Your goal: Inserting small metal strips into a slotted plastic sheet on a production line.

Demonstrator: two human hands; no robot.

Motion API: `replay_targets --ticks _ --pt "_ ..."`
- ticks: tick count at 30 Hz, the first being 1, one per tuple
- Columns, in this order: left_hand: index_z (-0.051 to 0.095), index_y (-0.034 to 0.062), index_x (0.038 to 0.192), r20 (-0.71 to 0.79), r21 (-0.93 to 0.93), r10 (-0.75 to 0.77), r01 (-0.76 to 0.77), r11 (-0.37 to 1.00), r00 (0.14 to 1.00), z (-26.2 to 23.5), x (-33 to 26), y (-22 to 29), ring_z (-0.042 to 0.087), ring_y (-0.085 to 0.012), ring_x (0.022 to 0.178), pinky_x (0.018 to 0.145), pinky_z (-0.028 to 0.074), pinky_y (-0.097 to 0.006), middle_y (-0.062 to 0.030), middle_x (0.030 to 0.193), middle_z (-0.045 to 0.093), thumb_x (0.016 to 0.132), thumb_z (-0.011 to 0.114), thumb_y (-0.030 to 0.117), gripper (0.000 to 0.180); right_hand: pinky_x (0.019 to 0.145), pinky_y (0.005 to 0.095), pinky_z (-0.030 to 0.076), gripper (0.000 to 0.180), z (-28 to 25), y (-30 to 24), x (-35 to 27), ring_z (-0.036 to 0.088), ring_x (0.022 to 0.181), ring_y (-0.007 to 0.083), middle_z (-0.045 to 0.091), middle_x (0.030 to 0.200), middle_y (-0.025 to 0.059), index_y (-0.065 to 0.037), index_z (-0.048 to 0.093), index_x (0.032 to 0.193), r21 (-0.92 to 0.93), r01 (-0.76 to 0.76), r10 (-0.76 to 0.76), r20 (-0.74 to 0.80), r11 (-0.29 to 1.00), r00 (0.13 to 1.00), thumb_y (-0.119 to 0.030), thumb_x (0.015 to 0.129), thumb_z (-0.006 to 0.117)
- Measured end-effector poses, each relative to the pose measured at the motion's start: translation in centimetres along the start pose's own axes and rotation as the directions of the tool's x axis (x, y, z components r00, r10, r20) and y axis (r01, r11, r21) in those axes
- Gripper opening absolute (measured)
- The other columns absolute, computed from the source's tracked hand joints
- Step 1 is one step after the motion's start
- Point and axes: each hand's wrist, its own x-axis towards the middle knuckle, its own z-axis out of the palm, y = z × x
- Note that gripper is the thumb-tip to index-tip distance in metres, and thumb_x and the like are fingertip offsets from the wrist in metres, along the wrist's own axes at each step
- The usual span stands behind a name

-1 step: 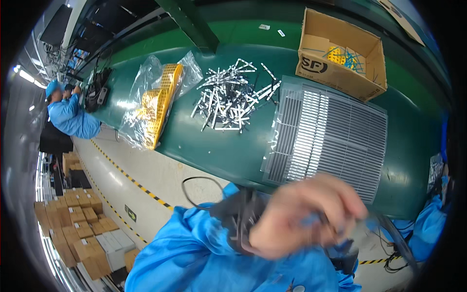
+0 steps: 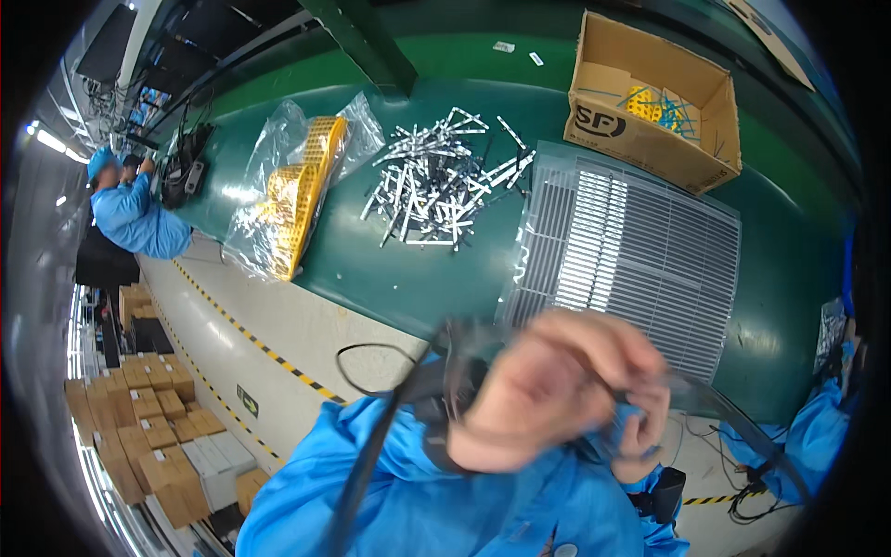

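Evidently, the left hand [image 2: 543, 390] and right hand [image 2: 647, 429] sit close together, fingers bent, any grasp impossible to tell through blur, near the slatted sheet [image 2: 650, 260], laid flat on the green table [image 2: 399, 288], presumably keeping its rows within reach.

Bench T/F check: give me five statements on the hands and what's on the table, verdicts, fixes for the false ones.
1. The open brown cardboard box holds thin blue-green sticks. True.
2. The loose black-and-white strips are inside that box. False: the strips lie piled on the smooth green table.
3. Clear crinkled plastic lies against the yellow perforated pieces. True.
4. The rectangular grey striped sheet is rolled up. False: the sheet lies flat.
5. Both bare hands press flat on the table. False: the left hand and right hand are curled, close together.
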Motion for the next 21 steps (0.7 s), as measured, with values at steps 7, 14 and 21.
replay_targets --ticks 7,14,21 --pt "0.049 0.0139 0.094 -0.419 -0.293 -0.267 0.149 0.944 0.868 -9.2 -8.9 4.3 0.061 -0.0277 0.103 0.096 0.049 -0.047 -0.0114 0.113 0.058 0.090 0.070 0.020 0.021 0.062 0.0301 0.042 0.025 1.3 1.0 2.3 0.052 0.072 0.0203 0.057 0.089 0.0174 0.003 0.058 0.093 0.282 -0.013 0.073 -0.205 0.959 0.976 -0.021 0.097 0.049" --pt "0.048 0.0079 0.088 -0.189 -0.120 -0.367 0.349 0.929 0.911 -11.3 -6.8 9.8 0.063 -0.0311 0.097 0.088 0.052 -0.045 -0.0114 0.098 0.058 0.099 0.053 0.013 0.013 0.061 0.0323 0.041 0.021 3.1 2.0 3.1 0.048 0.067 0.0186 0.052 0.083 0.0150 0.001 0.054 0.095 0.244 -0.071 0.136 -0.259 0.967 0.956 -0.018 0.099 0.045" --pt "0.042 0.0053 0.093 0.344 -0.180 -0.552 0.631 0.755 0.759 -15.3 -2.0 10.5 0.071 -0.0322 0.085 0.073 0.059 -0.046 -0.0218 0.091 0.070 0.103 0.043 0.009 0.010 0.065 0.0336 0.041 0.021 3.7 0.9 1.7 0.048 0.069 0.0184 0.052 0.084 0.0140 -0.001 0.053 0.096 0.113 -0.209 0.236 -0.336 0.971 0.912 -0.021 0.099 0.046"
